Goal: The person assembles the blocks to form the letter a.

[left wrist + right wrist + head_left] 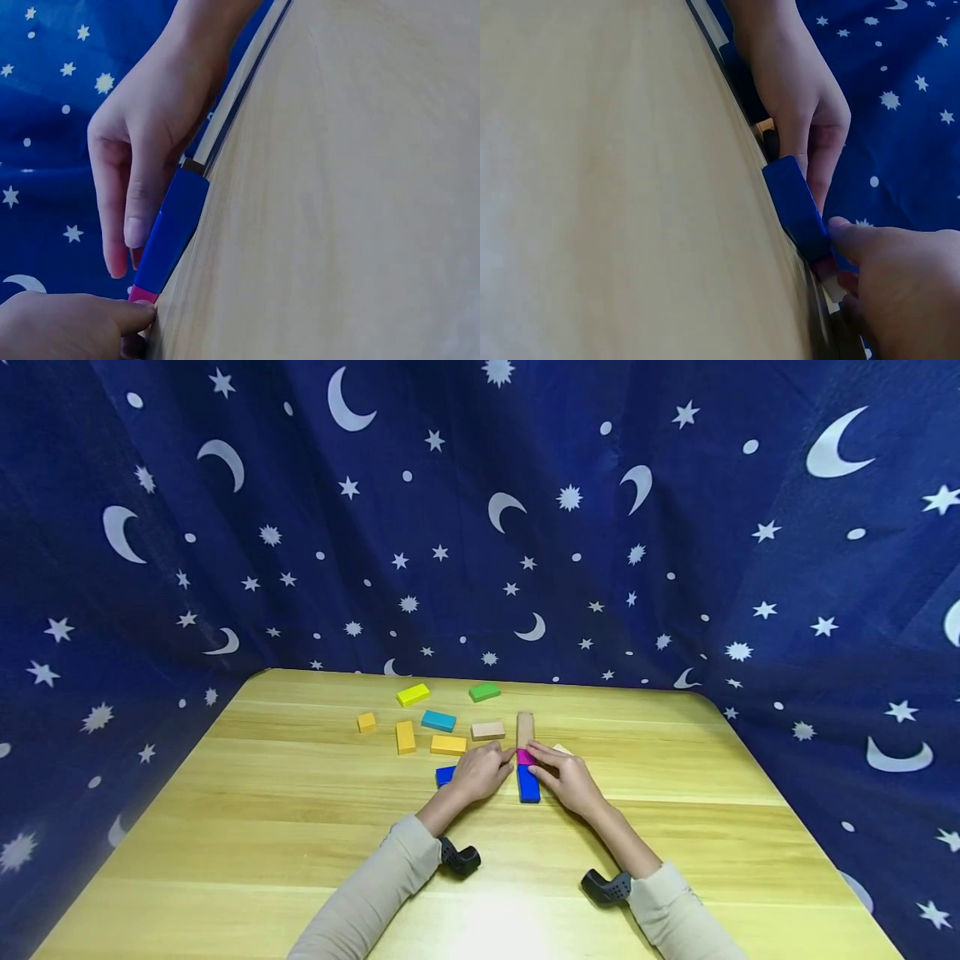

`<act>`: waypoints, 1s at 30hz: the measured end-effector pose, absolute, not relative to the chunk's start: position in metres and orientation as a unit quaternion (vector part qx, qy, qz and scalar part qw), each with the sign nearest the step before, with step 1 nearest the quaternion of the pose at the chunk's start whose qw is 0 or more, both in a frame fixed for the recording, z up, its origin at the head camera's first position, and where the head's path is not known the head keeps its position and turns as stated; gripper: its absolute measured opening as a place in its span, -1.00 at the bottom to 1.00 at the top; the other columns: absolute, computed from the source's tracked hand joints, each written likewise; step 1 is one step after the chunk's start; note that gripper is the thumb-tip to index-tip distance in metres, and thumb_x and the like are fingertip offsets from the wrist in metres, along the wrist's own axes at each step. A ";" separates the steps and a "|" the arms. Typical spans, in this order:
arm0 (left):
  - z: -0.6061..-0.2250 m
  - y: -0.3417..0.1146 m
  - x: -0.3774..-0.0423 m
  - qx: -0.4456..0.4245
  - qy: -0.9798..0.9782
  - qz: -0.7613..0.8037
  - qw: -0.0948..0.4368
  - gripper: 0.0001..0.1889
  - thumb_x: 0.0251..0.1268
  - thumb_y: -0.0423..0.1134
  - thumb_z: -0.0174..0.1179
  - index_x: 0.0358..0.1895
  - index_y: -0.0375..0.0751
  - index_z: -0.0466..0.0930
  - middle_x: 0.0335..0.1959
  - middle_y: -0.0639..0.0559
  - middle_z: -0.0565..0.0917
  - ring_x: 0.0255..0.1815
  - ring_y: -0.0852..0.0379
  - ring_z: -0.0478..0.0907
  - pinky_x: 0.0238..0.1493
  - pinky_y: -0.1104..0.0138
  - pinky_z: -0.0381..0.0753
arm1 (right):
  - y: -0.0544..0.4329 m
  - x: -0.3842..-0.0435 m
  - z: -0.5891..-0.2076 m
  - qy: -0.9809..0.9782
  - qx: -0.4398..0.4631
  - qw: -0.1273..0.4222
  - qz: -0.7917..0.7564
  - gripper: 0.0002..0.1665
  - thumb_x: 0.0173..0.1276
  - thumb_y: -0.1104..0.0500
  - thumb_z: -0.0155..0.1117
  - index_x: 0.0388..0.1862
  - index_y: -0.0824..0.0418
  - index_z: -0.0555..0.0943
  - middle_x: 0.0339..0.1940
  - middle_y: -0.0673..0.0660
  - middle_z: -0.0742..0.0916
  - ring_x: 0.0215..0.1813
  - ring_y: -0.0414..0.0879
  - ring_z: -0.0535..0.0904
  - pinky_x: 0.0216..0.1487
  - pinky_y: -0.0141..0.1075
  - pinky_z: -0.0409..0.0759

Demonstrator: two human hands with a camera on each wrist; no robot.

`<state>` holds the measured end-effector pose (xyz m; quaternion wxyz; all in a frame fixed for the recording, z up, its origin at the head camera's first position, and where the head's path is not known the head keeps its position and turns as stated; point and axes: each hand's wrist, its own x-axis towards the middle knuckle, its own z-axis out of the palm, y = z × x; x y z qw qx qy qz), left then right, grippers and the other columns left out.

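Observation:
A tan block [525, 729], a magenta block [527, 757] and a blue block [528, 783] lie end to end in a straight row. From the left, my left hand [481, 772] reaches to the magenta block with its index finger and thumb extended. On the other side, my right hand [568, 781] has fairly straight fingers at the magenta block, its thumb close to where magenta meets blue. The right wrist view shows the right thumb [842, 225] against the blue block [796, 206]. Part of the magenta block is hidden by fingers.
A second blue block [446, 775] is partly covered by the left hand. Left of the row lie a beige block [488, 731], several orange-yellow blocks [448, 745], a light-blue block [438, 721], a yellow block [413, 695] and a green block [484, 692]. A pale block [562, 749] sits behind the right hand.

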<state>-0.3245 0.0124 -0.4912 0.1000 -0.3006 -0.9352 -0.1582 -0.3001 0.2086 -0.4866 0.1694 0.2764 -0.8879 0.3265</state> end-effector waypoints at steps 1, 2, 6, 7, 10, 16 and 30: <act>-0.491 0.012 -0.325 -0.300 -0.935 -0.159 0.100 -0.63 0.32 -0.13 0.11 0.15 -0.12 0.54 -0.38 0.07 0.53 -0.60 0.25 0.28 -0.64 0.45 0.22 | 0.209 -0.300 -0.487 -0.889 0.278 0.168 0.323 -0.58 0.27 0.18 0.26 0.09 0.30 0.57 0.12 0.18 0.58 0.15 0.08 0.47 0.17 0.00 0.31; -0.491 0.012 -0.325 -0.299 -0.936 -0.159 0.100 -0.63 0.32 -0.13 0.11 0.14 -0.11 0.54 -0.38 0.07 0.53 -0.60 0.25 0.28 -0.64 0.45 0.22 | 0.209 -0.301 -0.488 -0.890 0.279 0.168 0.320 -0.58 0.27 0.17 0.25 0.09 0.30 0.57 0.13 0.18 0.58 0.16 0.08 0.47 0.17 0.01 0.30; -0.492 0.012 -0.325 -0.299 -0.935 -0.161 0.102 -0.64 0.31 -0.13 0.11 0.14 -0.12 0.54 -0.38 0.06 0.53 -0.60 0.25 0.28 -0.63 0.44 0.22 | 0.208 -0.301 -0.489 -0.891 0.284 0.174 0.310 -0.58 0.28 0.17 0.25 0.10 0.31 0.56 0.13 0.19 0.57 0.16 0.13 0.46 0.21 0.09 0.22; -0.492 0.012 -0.325 -0.300 -0.935 -0.161 0.102 -0.64 0.31 -0.13 0.11 0.14 -0.12 0.54 -0.38 0.06 0.53 -0.60 0.25 0.28 -0.63 0.44 0.22 | 0.208 -0.301 -0.490 -0.890 0.285 0.176 0.309 -0.58 0.28 0.17 0.25 0.10 0.31 0.56 0.13 0.19 0.57 0.15 0.14 0.47 0.21 0.10 0.21; -0.493 0.012 -0.325 -0.299 -0.935 -0.163 0.102 -0.64 0.31 -0.12 0.11 0.14 -0.11 0.55 -0.39 0.07 0.52 -0.59 0.24 0.29 -0.63 0.44 0.23 | 0.206 -0.300 -0.491 -0.889 0.286 0.186 0.306 -0.60 0.28 0.19 0.25 0.08 0.31 0.57 0.11 0.19 0.58 0.06 0.12 0.52 0.12 0.05 0.34; -0.493 0.012 -0.325 -0.302 -0.932 -0.167 0.111 -0.65 0.30 -0.11 0.12 0.11 -0.10 0.57 -0.43 0.08 0.49 -0.59 0.24 0.29 -0.62 0.43 0.23 | 0.204 -0.299 -0.491 -0.889 0.285 0.200 0.297 -0.64 0.28 0.22 0.23 0.05 0.29 0.59 0.08 0.15 0.61 -0.19 -0.07 0.52 -0.26 -0.18 0.48; -0.492 0.011 -0.326 -0.314 -0.926 -0.183 0.106 -0.62 0.28 -0.07 0.14 0.11 -0.13 0.57 -0.50 0.09 0.47 -0.61 0.22 0.28 -0.61 0.39 0.24 | 0.202 -0.298 -0.491 -0.884 0.260 0.197 0.335 -0.67 0.24 0.25 0.28 0.00 0.29 0.63 0.03 0.11 0.64 -0.24 -0.10 0.55 -0.26 -0.22 0.51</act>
